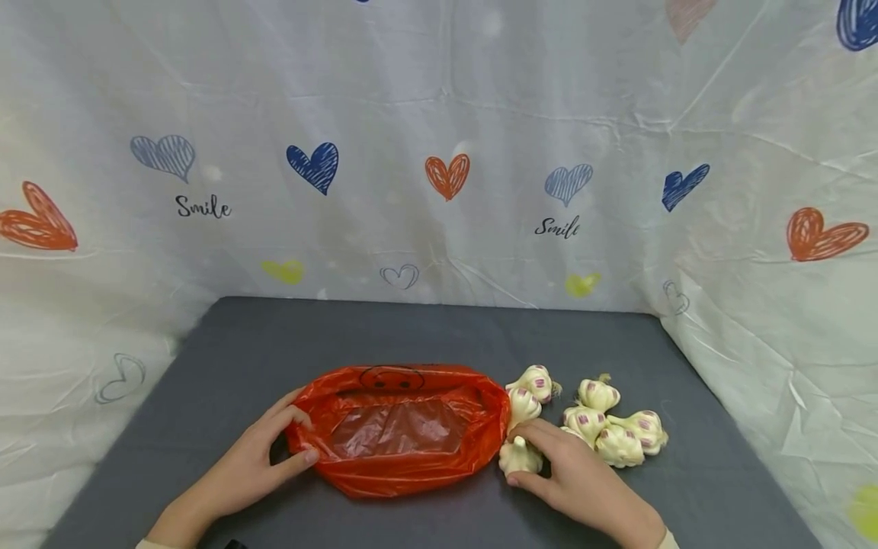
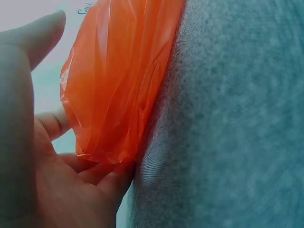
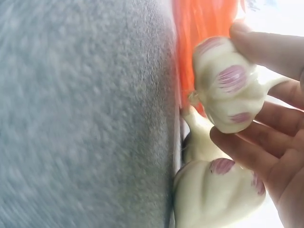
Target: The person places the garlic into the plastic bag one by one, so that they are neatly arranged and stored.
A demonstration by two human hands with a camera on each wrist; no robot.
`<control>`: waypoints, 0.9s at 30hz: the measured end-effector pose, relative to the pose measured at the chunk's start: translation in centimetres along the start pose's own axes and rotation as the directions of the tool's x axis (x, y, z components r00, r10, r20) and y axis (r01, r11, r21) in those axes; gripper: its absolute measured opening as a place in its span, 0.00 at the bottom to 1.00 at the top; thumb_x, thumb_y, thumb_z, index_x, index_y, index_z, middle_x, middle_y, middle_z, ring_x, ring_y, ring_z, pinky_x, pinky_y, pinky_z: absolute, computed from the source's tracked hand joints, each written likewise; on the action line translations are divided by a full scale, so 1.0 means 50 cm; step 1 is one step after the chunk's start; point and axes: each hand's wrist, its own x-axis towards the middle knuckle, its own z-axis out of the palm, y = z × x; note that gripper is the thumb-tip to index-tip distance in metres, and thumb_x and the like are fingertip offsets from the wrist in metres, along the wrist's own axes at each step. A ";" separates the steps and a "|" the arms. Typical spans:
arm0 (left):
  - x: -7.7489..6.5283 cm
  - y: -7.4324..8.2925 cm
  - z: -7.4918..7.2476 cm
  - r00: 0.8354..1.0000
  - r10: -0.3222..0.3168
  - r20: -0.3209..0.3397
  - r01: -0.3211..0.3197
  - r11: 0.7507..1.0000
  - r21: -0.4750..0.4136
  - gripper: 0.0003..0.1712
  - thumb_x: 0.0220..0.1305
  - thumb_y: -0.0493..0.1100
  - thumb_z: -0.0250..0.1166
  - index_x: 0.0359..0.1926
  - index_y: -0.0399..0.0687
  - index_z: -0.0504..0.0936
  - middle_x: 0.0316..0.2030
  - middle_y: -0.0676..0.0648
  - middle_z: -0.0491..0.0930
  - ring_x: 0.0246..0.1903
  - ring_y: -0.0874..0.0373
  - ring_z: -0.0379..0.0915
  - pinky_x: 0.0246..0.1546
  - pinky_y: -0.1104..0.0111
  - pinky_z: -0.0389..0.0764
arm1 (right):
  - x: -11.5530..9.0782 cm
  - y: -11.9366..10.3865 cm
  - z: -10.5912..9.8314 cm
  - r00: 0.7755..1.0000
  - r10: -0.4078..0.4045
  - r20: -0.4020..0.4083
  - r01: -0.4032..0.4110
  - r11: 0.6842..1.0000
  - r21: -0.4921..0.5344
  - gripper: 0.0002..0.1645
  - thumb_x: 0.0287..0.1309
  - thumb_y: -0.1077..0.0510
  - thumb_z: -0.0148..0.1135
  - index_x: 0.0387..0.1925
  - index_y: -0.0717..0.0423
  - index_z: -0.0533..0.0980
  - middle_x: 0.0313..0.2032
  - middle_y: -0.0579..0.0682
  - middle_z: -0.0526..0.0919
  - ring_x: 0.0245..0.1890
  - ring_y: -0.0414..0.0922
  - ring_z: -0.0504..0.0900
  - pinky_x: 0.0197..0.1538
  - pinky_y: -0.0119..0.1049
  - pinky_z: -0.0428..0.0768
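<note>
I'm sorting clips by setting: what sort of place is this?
Probably a staged tabletop recording booth: a heart-print curtain hangs behind and on both sides of a dark gray table, where a red plastic bag and garlic bulbs lie.

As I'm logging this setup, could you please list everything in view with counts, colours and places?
Red bag: one, red with black print, mid-table.
Held garlic: one, cream and purple, beside the bag.
Loose garlic: at least six, cream and purple, right of the bag.
Table: one, dark grey, beneath bag and garlic.
Sheet: count unclear, whitish, behind and beside the table.
Hearts: many, various colours, on the sheet.
Smile prints: two, black, on the sheet.
Unidentifiable object: one, black, bottom edge.
Cuffs: two, cream, at the wrists.
Left grip: one, bare, holding the bag's left rim.
Right grip: one, bare, pinching the held garlic.
</note>
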 end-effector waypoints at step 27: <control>0.006 -0.012 0.012 1.000 -0.003 -0.031 0.003 1.000 0.001 0.15 0.74 0.55 0.75 0.39 0.66 0.74 0.80 0.34 0.62 0.75 0.26 0.62 0.60 0.28 0.74 | 0.052 -0.010 -0.039 0.984 -0.072 -0.165 0.079 0.996 0.038 0.24 0.60 0.53 0.85 0.54 0.43 0.82 0.50 0.34 0.84 0.47 0.36 0.82 0.50 0.39 0.84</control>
